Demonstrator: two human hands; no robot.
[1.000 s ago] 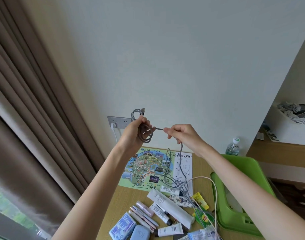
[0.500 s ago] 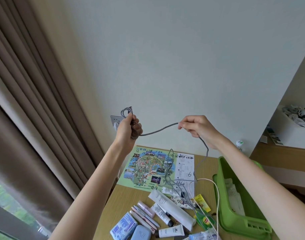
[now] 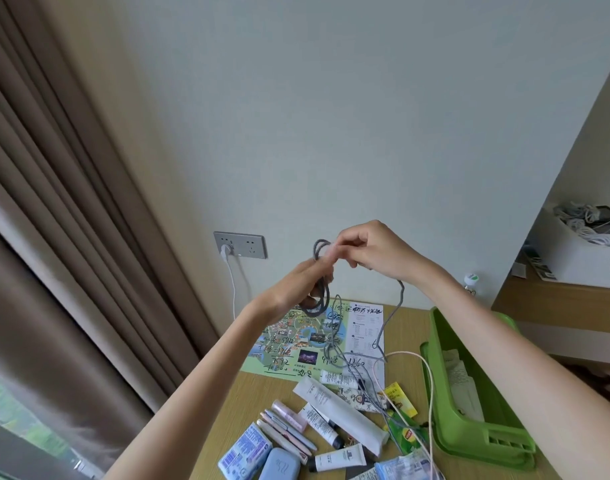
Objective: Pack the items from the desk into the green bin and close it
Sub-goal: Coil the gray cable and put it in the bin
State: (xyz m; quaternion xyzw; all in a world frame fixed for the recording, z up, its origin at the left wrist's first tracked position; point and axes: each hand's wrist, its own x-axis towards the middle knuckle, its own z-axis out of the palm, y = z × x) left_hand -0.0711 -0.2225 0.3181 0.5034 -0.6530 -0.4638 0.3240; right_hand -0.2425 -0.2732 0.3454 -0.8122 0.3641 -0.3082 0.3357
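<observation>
Head view: grey cable (image 3: 322,303) dangles over map (image 3: 289,337), tubes (image 3: 338,408).

Left fingers (image 3: 326,253) motion-blurred, probable bottle (image 3: 472,278) mostly behind right forearm (image 3: 470,306), blue case (image 3: 279,466) cut by bottom edge

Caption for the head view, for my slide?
Left hand holds grey cable loops, right hand pinches the strand, above the desk beside the open green bin.
</observation>
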